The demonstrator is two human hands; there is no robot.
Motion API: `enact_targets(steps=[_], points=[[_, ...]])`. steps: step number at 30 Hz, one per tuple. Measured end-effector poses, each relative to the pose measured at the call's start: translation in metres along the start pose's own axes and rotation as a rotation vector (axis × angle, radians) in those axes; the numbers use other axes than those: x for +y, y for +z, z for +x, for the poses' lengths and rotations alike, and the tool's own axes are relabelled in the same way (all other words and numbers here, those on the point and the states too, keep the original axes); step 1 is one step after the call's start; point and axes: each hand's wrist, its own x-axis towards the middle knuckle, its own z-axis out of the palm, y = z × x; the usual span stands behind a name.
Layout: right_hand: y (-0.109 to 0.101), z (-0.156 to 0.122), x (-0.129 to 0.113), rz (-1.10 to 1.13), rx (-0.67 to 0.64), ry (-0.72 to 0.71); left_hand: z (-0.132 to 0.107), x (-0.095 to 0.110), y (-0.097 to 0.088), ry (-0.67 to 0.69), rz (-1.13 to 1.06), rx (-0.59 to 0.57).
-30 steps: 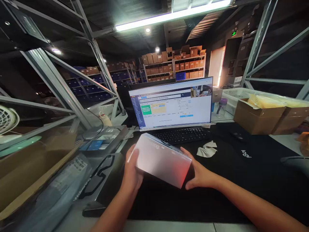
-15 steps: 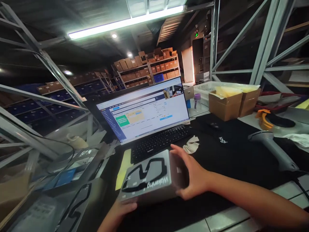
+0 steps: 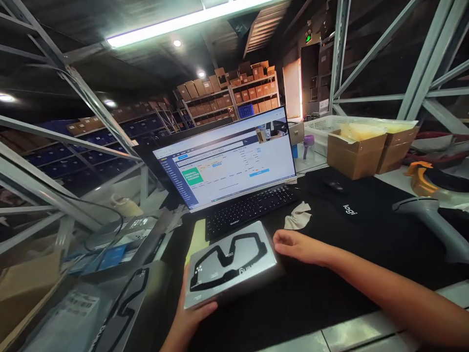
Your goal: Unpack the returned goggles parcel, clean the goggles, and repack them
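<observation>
A grey box point(image 3: 227, 266) with a black frame-like outline printed on top sits tilted above the black desk mat. My left hand point(image 3: 188, 313) grips it at its left end, thumb along the near side. Just off the box's right end is my right hand point(image 3: 295, 244), its fingers curled in towards the thumb and nothing visible in them. A crumpled pale cloth or paper point(image 3: 298, 216) lies beyond that hand. Behind the box are a black keyboard point(image 3: 252, 208) and a lit monitor point(image 3: 230, 166). A yellow paper strip point(image 3: 198, 237) is partly covered by the box.
On the right lie a handheld scanner point(image 3: 427, 220), a mouse point(image 3: 334, 186) and an orange tape dispenser point(image 3: 421, 178). Cardboard boxes point(image 3: 353, 154) stand behind the mat. Another box with a similar print point(image 3: 128, 303) and plastic-wrapped items point(image 3: 66, 313) are at the left.
My right hand has come off the box's right end and its fingers have curled in. The box remains in my left hand. The camera view has shifted slightly.
</observation>
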Motion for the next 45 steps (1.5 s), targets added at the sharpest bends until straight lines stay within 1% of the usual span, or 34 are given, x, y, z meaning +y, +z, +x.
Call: enact_targets(steps=[3, 6, 9, 12, 15, 18, 21, 25, 27, 31, 34, 39, 45], points=[[-0.002, -0.001, 0.002, 0.029, -0.094, 0.053, -0.003, -0.001, 0.004, 0.049, 0.051, -0.056], [-0.004, 0.001, 0.005, 0.058, -0.15, 0.087, -0.004, -0.002, 0.004, 0.03, 0.048, -0.076], [-0.004, 0.006, 0.009, 0.054, -0.098, 0.075, 0.001, -0.003, -0.001, 0.015, 0.057, -0.082], [-0.01, 0.008, 0.014, 0.016, -0.03, 0.069, 0.01, -0.004, -0.005, 0.011, 0.124, -0.151], [-0.025, 0.001, 0.024, -0.031, 0.005, 0.093, 0.016, -0.001, 0.002, 0.048, 0.26, -0.256], [-0.045, -0.017, 0.036, -0.073, 0.028, 0.11, 0.015, 0.002, 0.016, 0.094, 0.33, -0.345], [-0.062, -0.037, 0.046, -0.115, 0.038, 0.114, 0.012, 0.003, 0.027, 0.109, 0.37, -0.397], [-0.077, -0.048, 0.051, -0.162, 0.034, 0.103, 0.009, 0.001, 0.029, 0.095, 0.427, -0.434], [-0.083, -0.049, 0.048, -0.18, 0.034, 0.088, 0.009, 0.003, 0.028, 0.11, 0.442, -0.429], [-0.095, -0.051, 0.04, -0.234, 0.045, 0.048, 0.012, 0.008, 0.024, 0.186, 0.451, -0.443], [-0.103, -0.054, 0.039, -0.296, 0.053, 0.033, 0.015, 0.008, 0.017, 0.178, 0.471, -0.444], [-0.111, -0.054, 0.044, -0.295, 0.052, 0.053, 0.018, 0.005, -0.001, 0.103, 0.524, -0.372], [-0.115, -0.05, 0.043, -0.288, 0.062, 0.065, 0.026, 0.007, -0.023, 0.126, 0.616, -0.383]])
